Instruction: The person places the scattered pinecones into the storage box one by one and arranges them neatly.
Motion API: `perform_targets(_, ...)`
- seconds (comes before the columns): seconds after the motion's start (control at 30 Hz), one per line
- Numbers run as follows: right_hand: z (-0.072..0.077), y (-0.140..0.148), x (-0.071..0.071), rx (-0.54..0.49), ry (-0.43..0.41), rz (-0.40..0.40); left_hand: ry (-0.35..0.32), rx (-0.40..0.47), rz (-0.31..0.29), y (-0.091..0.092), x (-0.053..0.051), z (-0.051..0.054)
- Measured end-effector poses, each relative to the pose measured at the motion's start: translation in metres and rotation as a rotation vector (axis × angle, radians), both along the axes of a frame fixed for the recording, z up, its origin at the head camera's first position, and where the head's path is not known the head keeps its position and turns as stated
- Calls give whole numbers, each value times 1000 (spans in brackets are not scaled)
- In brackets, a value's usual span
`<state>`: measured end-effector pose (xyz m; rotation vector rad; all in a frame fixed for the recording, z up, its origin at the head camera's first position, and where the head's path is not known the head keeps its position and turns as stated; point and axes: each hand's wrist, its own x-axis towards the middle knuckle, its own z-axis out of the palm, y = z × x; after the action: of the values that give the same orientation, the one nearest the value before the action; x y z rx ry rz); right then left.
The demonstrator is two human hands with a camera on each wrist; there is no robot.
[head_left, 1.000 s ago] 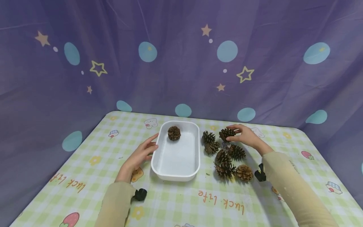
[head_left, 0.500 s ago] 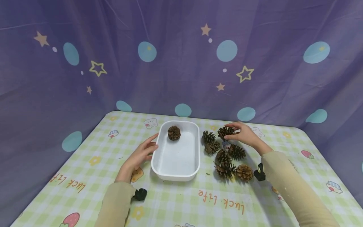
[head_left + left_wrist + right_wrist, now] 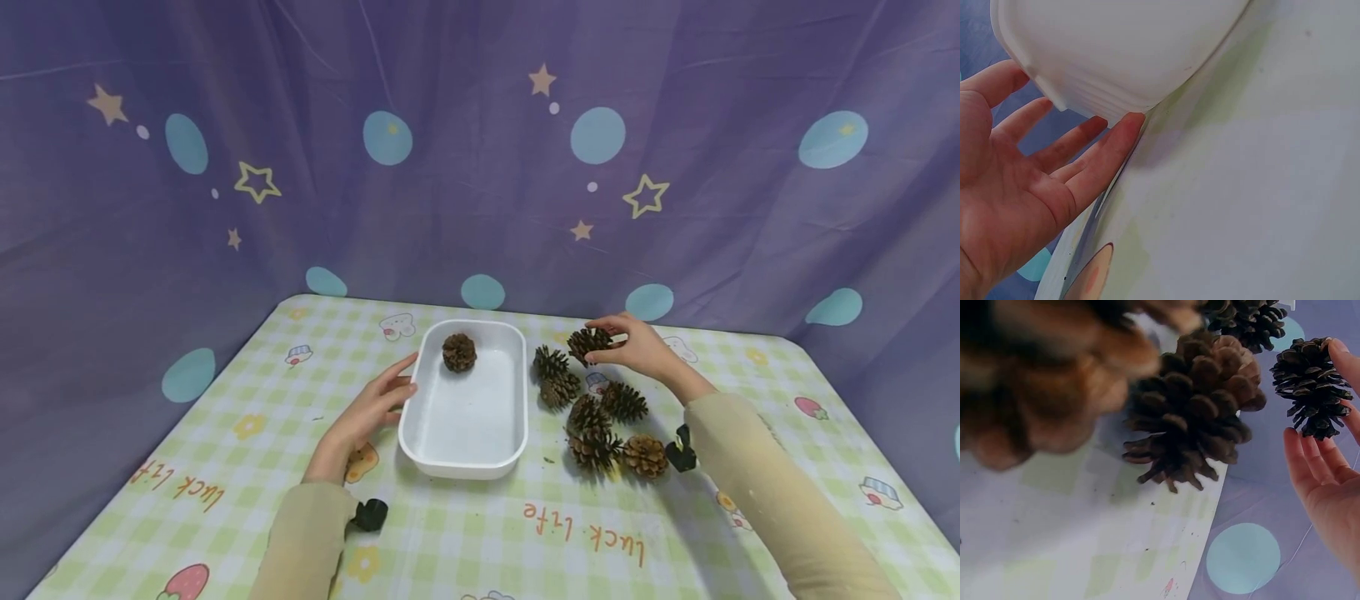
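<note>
My left hand (image 3: 370,413) rests its fingertips on the left wall of the white tray (image 3: 464,469); in the left wrist view the fingers (image 3: 1094,156) are spread, touching the tray (image 3: 1110,56). One brown pine cone (image 3: 459,353) lies in the tray's far left part. My right hand (image 3: 639,348) pinches a dark pine cone (image 3: 588,345) between thumb and fingers, at the far end of the group right of the tray. The right wrist view shows this cone (image 3: 1311,387) between the thumb and fingers of the right hand (image 3: 1335,487).
Several pine cones lie right of the tray: a pair (image 3: 558,388) nearest it, one (image 3: 624,402) below the right hand, others (image 3: 596,450) nearer me and a lighter one (image 3: 645,457). A checked cloth (image 3: 247,500) covers the table; a purple curtain (image 3: 480,208) hangs behind.
My right hand has moved slightly left and away from me, carrying the pinched pine cone with it. The left hand and tray have stayed in place.
</note>
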<state>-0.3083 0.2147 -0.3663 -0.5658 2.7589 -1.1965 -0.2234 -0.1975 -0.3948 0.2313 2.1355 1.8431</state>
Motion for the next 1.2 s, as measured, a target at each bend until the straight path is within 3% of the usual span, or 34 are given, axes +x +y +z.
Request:
perform_targets(0.2, 5, -8, 0, 14, 17, 1, 3, 5, 0, -1, -1, -3)
perform_targets(0.53, 13, -22, -2, 34, 61, 29, 16, 22, 6, -7, -14, -26)
perform_targets(1.2, 26, -49, -3, 88, 146, 85, 12, 6, 17, -7, -14, -25)
